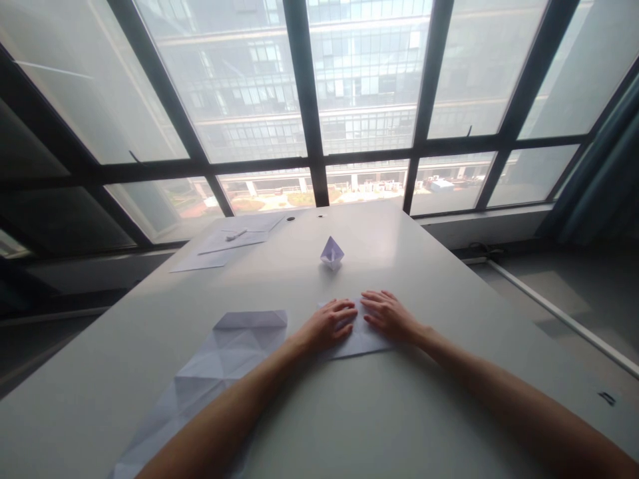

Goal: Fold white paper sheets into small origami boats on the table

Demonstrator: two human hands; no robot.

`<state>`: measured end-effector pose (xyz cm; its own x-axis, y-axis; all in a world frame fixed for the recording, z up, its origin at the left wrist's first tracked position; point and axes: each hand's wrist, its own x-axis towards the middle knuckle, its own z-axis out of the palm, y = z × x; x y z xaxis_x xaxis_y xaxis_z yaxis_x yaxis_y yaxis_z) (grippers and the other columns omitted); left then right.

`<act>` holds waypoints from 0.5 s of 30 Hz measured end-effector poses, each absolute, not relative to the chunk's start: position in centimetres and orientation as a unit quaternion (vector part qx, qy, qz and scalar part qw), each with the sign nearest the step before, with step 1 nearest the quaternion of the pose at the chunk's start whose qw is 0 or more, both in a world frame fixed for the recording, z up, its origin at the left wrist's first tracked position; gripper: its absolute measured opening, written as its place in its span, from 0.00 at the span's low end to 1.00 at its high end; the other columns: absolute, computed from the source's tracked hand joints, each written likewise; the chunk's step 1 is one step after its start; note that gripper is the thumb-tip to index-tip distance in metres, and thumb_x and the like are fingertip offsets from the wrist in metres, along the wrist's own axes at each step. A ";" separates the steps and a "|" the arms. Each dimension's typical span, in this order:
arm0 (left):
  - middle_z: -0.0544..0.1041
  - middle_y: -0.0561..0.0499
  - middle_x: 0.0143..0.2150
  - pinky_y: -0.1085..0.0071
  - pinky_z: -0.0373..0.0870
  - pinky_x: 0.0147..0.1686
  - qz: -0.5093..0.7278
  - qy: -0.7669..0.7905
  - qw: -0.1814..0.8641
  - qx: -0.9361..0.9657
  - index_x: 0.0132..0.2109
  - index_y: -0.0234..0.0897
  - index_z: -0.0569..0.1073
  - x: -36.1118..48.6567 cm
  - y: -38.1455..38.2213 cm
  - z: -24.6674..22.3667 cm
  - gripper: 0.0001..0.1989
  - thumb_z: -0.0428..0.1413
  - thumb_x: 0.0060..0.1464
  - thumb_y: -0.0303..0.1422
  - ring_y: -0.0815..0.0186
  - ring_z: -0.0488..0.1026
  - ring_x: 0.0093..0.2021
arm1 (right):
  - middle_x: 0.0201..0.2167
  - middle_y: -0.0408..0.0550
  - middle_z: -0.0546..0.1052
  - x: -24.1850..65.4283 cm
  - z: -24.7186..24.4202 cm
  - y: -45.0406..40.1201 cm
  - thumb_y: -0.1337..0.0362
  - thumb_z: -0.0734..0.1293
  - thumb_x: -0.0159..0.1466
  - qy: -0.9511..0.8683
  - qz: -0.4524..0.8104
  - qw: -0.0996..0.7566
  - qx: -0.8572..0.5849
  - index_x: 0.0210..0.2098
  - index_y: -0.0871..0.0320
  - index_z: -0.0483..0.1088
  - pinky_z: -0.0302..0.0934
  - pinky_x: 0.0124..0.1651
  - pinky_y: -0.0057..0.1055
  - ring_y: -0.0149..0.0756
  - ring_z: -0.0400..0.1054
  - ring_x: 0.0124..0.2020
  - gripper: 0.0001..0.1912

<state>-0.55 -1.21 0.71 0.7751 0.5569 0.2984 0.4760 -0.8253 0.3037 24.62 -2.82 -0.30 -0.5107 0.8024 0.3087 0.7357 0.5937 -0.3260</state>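
Observation:
A folded sheet of white paper (358,344) lies flat on the white table, under both hands. My left hand (333,324) rests on its left side, palm down, fingers stretched toward the right. On its right side lies my right hand (388,314), fingers extended and slightly apart, pointing left. The two hands nearly meet at the fingertips. Parts of the paper are hidden beneath them. Just beyond the hands stands a small folded paper boat (332,254) with a pointed middle.
A large creased sheet of paper (224,352) lies at the left, partly under my left forearm. Farther back are flat paper sheets (210,256) with a small white object (236,235) on them. The table (429,412) reaches toward tall windows; a blue curtain (594,179) hangs at the right.

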 end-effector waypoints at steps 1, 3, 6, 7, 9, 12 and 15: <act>0.70 0.45 0.64 0.54 0.58 0.68 0.185 0.280 0.106 0.936 0.61 0.43 0.71 -0.6 -1.1 0.6 0.20 0.55 0.62 0.32 0.56 0.65 0.65 | 0.67 0.55 0.64 24.5 -0.4 -2.8 0.54 0.60 0.71 -0.874 0.093 0.195 -0.435 0.64 0.56 0.64 0.46 0.69 0.52 0.47 0.56 0.68 0.25; 0.68 0.45 0.66 0.54 0.57 0.68 0.176 0.285 0.105 0.937 0.62 0.42 0.70 -0.6 -1.0 0.3 0.21 0.55 0.63 0.32 0.55 0.63 0.67 | 0.70 0.55 0.57 24.5 -0.7 -2.8 0.51 0.58 0.71 -0.881 0.118 0.161 -0.429 0.68 0.57 0.57 0.42 0.71 0.53 0.47 0.49 0.71 0.30; 0.65 0.44 0.68 0.53 0.57 0.68 0.167 0.289 0.102 0.937 0.63 0.41 0.69 -0.7 -0.9 0.1 0.22 0.54 0.64 0.33 0.55 0.61 0.68 | 0.71 0.54 0.53 24.6 -0.8 -2.6 0.50 0.56 0.72 -0.878 0.132 0.142 -0.437 0.70 0.57 0.54 0.38 0.72 0.51 0.45 0.45 0.72 0.32; 0.65 0.44 0.68 0.53 0.57 0.68 0.166 0.291 0.101 0.937 0.64 0.41 0.68 -0.7 -0.9 0.1 0.22 0.54 0.64 0.33 0.55 0.60 0.69 | 0.72 0.54 0.53 24.6 -0.7 -2.6 0.50 0.56 0.72 -0.877 0.135 0.140 -0.439 0.70 0.57 0.54 0.37 0.72 0.50 0.45 0.45 0.72 0.32; 0.64 0.44 0.68 0.54 0.58 0.68 0.164 0.294 0.100 0.936 0.64 0.41 0.68 -0.7 -0.9 0.1 0.22 0.54 0.63 0.33 0.54 0.60 0.69 | 0.72 0.54 0.52 24.6 -0.6 -2.7 0.50 0.56 0.72 -0.876 0.138 0.137 -0.441 0.70 0.57 0.54 0.37 0.72 0.50 0.44 0.44 0.72 0.32; 0.65 0.44 0.68 0.54 0.58 0.68 0.164 0.294 0.102 0.936 0.64 0.41 0.68 -0.7 -0.9 0.1 0.22 0.55 0.63 0.33 0.55 0.60 0.69 | 0.72 0.54 0.52 24.5 -0.4 -2.7 0.50 0.56 0.72 -0.876 0.139 0.136 -0.442 0.70 0.57 0.54 0.38 0.72 0.50 0.44 0.45 0.72 0.32; 0.65 0.45 0.68 0.54 0.58 0.68 0.166 0.292 0.103 0.936 0.63 0.41 0.69 -0.7 -0.8 0.1 0.22 0.54 0.63 0.33 0.55 0.60 0.69 | 0.72 0.54 0.52 24.5 -0.4 -2.7 0.50 0.56 0.72 -0.875 0.138 0.136 -0.444 0.70 0.57 0.54 0.38 0.72 0.50 0.44 0.44 0.72 0.32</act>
